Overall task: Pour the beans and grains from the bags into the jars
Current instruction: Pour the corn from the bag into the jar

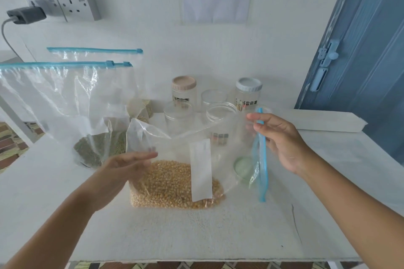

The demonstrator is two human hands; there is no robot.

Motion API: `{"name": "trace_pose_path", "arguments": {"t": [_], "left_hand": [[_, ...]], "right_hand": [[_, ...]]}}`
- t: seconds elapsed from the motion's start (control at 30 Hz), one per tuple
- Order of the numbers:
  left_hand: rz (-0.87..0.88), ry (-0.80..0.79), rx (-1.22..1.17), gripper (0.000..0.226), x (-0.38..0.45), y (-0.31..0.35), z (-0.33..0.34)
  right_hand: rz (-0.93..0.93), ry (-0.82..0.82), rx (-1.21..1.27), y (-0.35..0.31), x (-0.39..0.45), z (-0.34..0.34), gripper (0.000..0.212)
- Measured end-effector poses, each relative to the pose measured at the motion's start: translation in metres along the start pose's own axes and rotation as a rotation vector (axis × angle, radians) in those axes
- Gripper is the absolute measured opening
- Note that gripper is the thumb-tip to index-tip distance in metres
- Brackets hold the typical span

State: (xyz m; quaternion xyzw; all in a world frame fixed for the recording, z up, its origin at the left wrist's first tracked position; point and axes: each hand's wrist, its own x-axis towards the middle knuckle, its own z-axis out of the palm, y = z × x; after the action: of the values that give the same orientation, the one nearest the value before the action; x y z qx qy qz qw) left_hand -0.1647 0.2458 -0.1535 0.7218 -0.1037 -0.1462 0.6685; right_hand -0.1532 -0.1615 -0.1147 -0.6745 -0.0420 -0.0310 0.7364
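Note:
A clear zip bag of yellow corn kernels (175,183) lies on its side in the middle of the white table (196,236), its blue zip strip (261,159) turned to the right. My right hand (282,142) pinches the top of that strip. My left hand (122,172) rests with straight fingers against the bag's left side. Behind it stand several clear jars: open ones (178,116) (220,116) (213,96), one with a beige lid (184,88), one with a pale blue lid (248,91).
Two more zip bags stand at the left, one with green beans (96,148), one with pale grains (142,109). A green lid (243,167) lies seen through the bag. A white box (323,121) lies at the back right. A blue door (360,50) is on the right.

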Motion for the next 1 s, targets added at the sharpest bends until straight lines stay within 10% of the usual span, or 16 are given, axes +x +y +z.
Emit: {"name": "trace_pose_path", "arguments": {"t": [0.23,0.53,0.67,0.8,1.0], "left_hand": [[0.053,0.28,-0.114,0.048,0.011,-0.014,0.008],[0.07,0.252,-0.129,0.051,0.015,-0.014,0.008],[-0.001,0.129,-0.121,0.086,0.012,-0.014,-0.01],[-0.036,0.01,-0.139,0.037,0.013,-0.008,-0.018],[0.002,0.083,-0.193,0.031,0.016,-0.013,-0.01]], "right_hand": [[0.073,-0.225,-0.248,0.007,-0.016,-0.007,0.042],[-0.025,-0.158,-0.371,0.013,-0.021,0.001,0.024],[-0.028,-0.128,-0.287,0.015,-0.021,0.009,0.025],[-0.048,-0.127,-0.233,0.011,-0.019,0.013,0.028],[0.032,-0.17,-0.271,0.013,-0.028,0.013,0.031]]}}
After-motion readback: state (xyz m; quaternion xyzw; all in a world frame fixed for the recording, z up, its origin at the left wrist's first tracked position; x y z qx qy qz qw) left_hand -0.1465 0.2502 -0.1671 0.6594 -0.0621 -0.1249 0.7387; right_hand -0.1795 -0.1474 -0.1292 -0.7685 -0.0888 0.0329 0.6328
